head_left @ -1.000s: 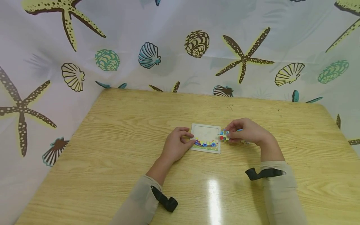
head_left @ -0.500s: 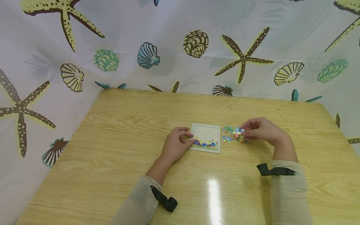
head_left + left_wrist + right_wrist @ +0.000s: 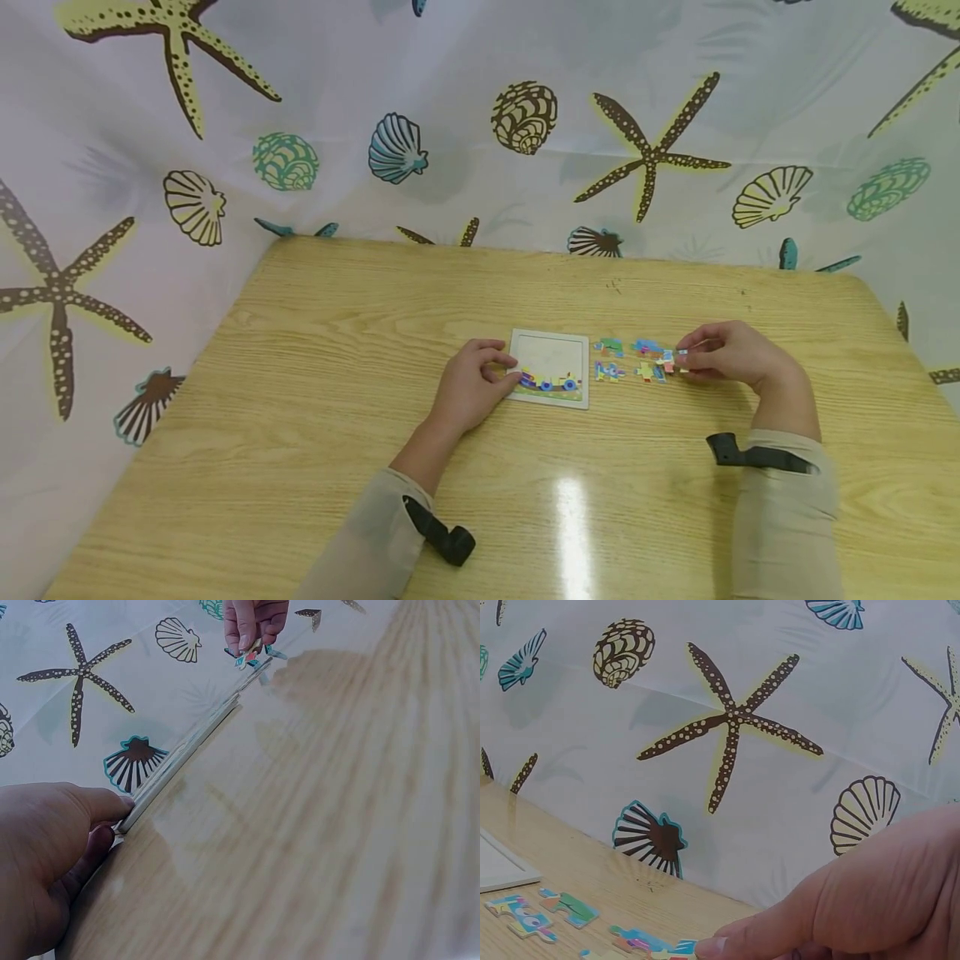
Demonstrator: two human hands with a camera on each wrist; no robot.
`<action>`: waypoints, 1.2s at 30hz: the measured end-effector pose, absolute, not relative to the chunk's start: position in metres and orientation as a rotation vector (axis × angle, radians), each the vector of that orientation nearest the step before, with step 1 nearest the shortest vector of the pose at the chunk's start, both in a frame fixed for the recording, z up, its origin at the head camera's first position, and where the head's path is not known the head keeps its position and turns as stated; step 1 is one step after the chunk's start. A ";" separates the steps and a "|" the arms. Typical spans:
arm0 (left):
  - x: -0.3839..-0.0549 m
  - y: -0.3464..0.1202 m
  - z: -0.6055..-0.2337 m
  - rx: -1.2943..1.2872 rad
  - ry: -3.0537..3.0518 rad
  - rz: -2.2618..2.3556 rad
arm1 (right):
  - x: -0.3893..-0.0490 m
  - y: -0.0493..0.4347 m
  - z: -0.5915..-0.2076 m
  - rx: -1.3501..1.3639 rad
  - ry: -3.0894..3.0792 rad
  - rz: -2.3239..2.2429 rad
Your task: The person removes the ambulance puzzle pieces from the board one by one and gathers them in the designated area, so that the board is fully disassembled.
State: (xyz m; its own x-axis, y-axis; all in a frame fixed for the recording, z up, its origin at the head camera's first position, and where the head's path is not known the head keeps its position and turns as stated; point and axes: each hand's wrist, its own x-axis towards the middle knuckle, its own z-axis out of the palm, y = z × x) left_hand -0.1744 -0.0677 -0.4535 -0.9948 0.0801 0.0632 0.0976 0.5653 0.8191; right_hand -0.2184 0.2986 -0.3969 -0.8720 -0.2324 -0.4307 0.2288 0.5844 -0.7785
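Note:
In the head view, a pale jigsaw tray (image 3: 551, 332) lies on the table with a train picture filled in along its lower part. My left hand (image 3: 472, 383) holds the tray's left edge; the left wrist view shows the thumb and a finger (image 3: 96, 847) at its corner. To the right, my right hand (image 3: 738, 354) pinches a jigsaw piece (image 3: 667, 357) with white, blue and red on it. Loose pieces lie between tray and hand: a green-and-blue one (image 3: 611, 347), a blue-and-yellow one (image 3: 607, 371), and others partly beneath the held piece.
The wooden table (image 3: 300, 400) bears a bright light reflection near its front. A white cloth (image 3: 457, 108) printed with starfish and shells hangs behind and at both sides. Each sleeve carries a black wrist strap (image 3: 776, 458).
My right hand has moved right, from the tray's right edge across the loose pieces, carrying the jigsaw piece. The pieces beside the tray have come into view. My left hand stays put.

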 end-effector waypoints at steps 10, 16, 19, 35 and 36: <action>-0.174 -0.067 -0.454 -0.157 -2.754 -1.451 | -0.214 0.315 -0.395 0.056 2.318 -1.201; -0.175 -0.068 -0.456 -0.171 -2.749 -1.450 | -0.213 0.316 -0.392 0.116 2.325 -1.139; -0.174 -0.068 -0.455 -0.170 -2.758 -1.453 | -0.211 0.314 -0.391 0.151 2.345 -1.093; -0.171 -0.068 -0.450 -0.203 -2.850 -1.426 | -0.215 0.305 -0.391 0.046 2.385 -1.159; -0.171 -0.068 -0.450 -0.203 -2.851 -1.425 | -0.216 0.303 -0.391 0.032 2.388 -1.171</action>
